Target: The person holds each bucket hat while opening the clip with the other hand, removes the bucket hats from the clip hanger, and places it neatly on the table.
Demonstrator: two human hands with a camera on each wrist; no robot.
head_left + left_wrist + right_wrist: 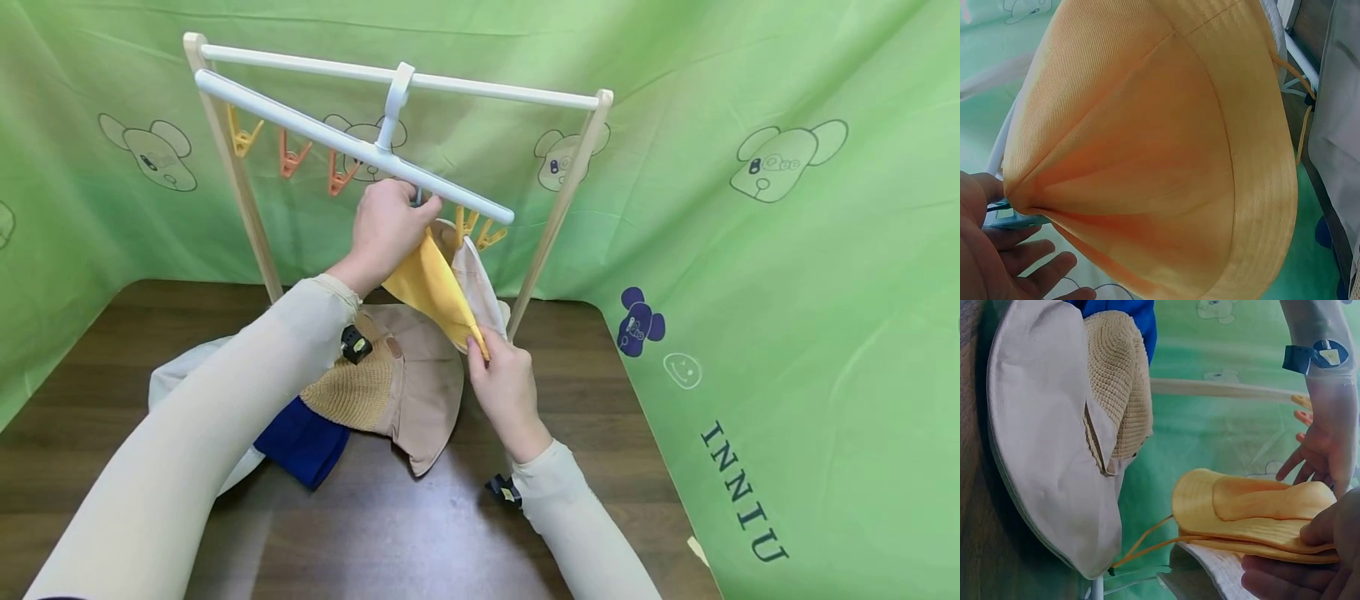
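The right grip pinches a yellow bucket hat by its brim; the left grip pinches a blue clip at its crown.

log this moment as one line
left hand: pinches blue plastic clip | right hand: pinches yellow fabric hat by brim | white plastic hanger: hooked on white rail

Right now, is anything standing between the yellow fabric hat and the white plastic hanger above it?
Nothing visible blocks the way: the gathered crown of the yellow fabric hat meets the small light-blue plastic clip under the white plastic hanger, where the left hand is. The pale fabric hat hangs beside, not between.
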